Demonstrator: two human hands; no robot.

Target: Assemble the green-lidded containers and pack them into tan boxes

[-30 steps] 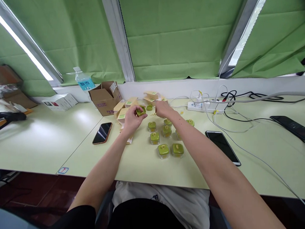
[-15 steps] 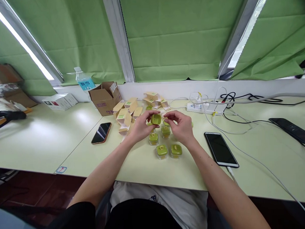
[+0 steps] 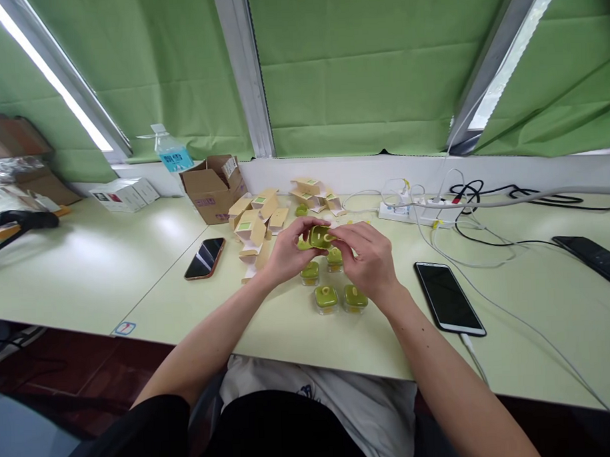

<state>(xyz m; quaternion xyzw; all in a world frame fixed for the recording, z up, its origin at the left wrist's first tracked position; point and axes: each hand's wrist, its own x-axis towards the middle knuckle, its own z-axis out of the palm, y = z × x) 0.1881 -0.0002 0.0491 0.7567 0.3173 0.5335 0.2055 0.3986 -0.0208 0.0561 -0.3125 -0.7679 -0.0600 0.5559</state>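
Observation:
Above the table, my left hand (image 3: 290,250) grips a green square lid (image 3: 316,237) by its edges, between thumb and fingers. My right hand (image 3: 370,258) is pinched around a small pale yellow ring-shaped piece (image 3: 328,238) at the lid's face. Whether the ring is seated in the lid I cannot tell. Below the hands stand several small clear containers with green lids; the two nearest, a left container (image 3: 326,300) and a right container (image 3: 355,299), carry yellow rings on top. Others are partly covered by my hands.
Opened yellow cartons (image 3: 252,229) lie left of the hands, beside a brown cardboard box (image 3: 214,197) and a water bottle (image 3: 173,156). A dark phone (image 3: 205,258) is at left, a white-framed phone (image 3: 448,298) at right. Behind it sits a power strip (image 3: 424,211) with trailing cables.
My right hand has moved left to the lid, bringing the ring against it. The lid has tilted slightly in my left hand, and the view has shifted a little.

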